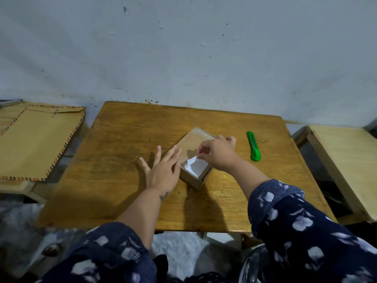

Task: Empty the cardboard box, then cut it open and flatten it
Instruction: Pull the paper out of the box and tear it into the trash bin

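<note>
Two bare hands at a small brown cardboard box sitting mid-right on the scratched wooden worktop. Box lies at an angle, long axis running near-left to far-right, near end open on top with white paper showing inside. Far part of the top is covered by a cardboard flap with clear tape on it.

Left hand lies flat, fingers straight and spread, resting against the box's left side and on the worktop, gripping nothing. Right hand reaches over the box from the right, its fingers curled and pinching the upper edge of the white paper at the box opening. Both forearms come in from the near edge in dark blue sleeves with white print.

Green plastic utility knife lies on the worktop just right of the right hand, apart from the box, untouched, blade state too small to tell.

Left of the worktop: a tan envelope with striped border on a separate low surface. Right: a pale wooden stool top. Grey-white scuffed wall behind.
</note>
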Motion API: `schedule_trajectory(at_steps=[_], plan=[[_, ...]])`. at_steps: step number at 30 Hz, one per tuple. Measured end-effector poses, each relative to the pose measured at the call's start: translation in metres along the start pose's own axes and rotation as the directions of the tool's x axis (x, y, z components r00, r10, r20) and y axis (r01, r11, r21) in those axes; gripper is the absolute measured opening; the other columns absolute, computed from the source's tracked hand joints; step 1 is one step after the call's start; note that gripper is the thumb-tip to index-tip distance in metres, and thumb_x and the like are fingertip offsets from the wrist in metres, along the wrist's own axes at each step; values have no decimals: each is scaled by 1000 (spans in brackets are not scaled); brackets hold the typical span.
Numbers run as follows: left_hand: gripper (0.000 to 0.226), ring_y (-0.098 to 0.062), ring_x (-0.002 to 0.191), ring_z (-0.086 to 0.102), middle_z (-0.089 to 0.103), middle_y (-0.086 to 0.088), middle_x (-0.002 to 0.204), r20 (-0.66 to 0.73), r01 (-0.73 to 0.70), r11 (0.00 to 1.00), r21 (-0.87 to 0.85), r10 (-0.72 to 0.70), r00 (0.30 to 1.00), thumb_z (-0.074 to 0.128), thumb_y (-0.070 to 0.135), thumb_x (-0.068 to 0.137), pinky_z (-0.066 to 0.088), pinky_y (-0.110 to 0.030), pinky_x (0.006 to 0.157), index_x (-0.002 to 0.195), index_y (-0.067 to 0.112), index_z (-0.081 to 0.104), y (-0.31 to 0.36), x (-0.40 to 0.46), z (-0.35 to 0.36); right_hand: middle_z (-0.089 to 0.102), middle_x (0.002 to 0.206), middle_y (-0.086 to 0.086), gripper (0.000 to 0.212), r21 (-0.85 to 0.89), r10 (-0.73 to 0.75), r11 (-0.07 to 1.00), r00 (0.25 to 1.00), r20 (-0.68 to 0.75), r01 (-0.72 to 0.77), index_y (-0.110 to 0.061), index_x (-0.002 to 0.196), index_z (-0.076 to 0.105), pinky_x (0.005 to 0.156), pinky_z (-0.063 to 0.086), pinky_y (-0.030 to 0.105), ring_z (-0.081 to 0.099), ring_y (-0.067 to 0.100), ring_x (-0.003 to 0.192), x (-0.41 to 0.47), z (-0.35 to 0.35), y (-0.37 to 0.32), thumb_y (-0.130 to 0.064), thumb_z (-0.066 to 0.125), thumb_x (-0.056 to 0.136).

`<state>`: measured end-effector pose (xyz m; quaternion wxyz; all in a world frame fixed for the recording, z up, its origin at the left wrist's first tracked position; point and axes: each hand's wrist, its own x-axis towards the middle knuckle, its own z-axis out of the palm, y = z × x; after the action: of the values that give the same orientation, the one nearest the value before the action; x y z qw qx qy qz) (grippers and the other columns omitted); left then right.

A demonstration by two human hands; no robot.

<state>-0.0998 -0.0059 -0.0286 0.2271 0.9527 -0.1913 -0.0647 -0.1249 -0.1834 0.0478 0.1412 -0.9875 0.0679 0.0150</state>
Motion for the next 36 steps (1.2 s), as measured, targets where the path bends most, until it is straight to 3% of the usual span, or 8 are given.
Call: schedule_trajectory(at_steps=[10, 14, 17, 21, 24, 29, 36], plan=[[48, -14, 147, -14, 4, 23, 158, 11, 5, 985, 170, -7, 1000, 16, 39, 102, -16, -66, 107, 150, 39, 16, 13, -4, -5, 68, 84, -15, 10, 92, 97, 991, 995, -20, -95, -35, 81, 65, 100, 18, 46, 54, 13, 97, -16, -6, 16, -42, 60, 86], [56, -13, 145, -18, -6, 7, 161, 28, -136, 955, 265, 133, 991, 9, 37, 99, -15, -57, 114, 153, 22, 1, 18, -5, -4, 63, 79, -17, 10, 137, 132, 983, 990, -42, -125, -36, 79, 63, 96, 20, 43, 50, 15, 98, -16, -6, 18, -43, 61, 86], [77, -11, 144, -21, -16, 2, 160, 73, -248, 940, 233, 237, 969, 5, 54, 83, -15, -55, 115, 151, 19, -10, 20, -8, 4, 61, 77, -18, 10, 194, 137, 972, 990, -28, -129, -36, 78, 62, 85, 24, 38, 52, 14, 95, -11, -5, 17, -44, 62, 85], [100, -10, 143, -26, -21, 6, 158, 91, -169, 953, 250, 151, 984, 10, 81, 76, -18, -57, 112, 151, 18, -11, 28, -5, 18, 59, 75, -19, 11, 223, 131, 968, 989, -61, -115, -36, 77, 64, 81, 23, 37, 49, 13, 96, -4, -1, 13, -44, 62, 84], [100, -7, 144, -21, -15, 9, 160, 61, -105, 962, 250, 93, 994, 20, 83, 78, -10, -60, 114, 153, 22, -5, 26, 4, 17, 63, 83, -17, 11, 200, 125, 974, 988, -86, -105, -34, 83, 66, 83, 23, 38, 45, 14, 100, 1, 1, 14, -42, 60, 86], [101, -5, 144, -18, -13, 14, 159, 81, -95, 968, 234, 78, 994, 27, 85, 75, -12, -61, 110, 153, 28, -4, 21, 23, 9, 68, 88, -13, 10, 178, 146, 976, 982, -118, -124, -31, 87, 68, 86, 22, 37, 51, 17, 103, 5, 5, 16, -37, 59, 88], [103, -4, 144, -19, -16, 15, 159, 114, -118, 966, 230, 93, 989, 26, 86, 74, -14, -64, 108, 152, 28, -6, 23, 33, 7, 69, 85, -11, 8, 131, 139, 983, 987, -87, -127, -32, 86, 66, 91, 23, 37, 58, 14, 91, 10, -17, 22, -36, 59, 89]])
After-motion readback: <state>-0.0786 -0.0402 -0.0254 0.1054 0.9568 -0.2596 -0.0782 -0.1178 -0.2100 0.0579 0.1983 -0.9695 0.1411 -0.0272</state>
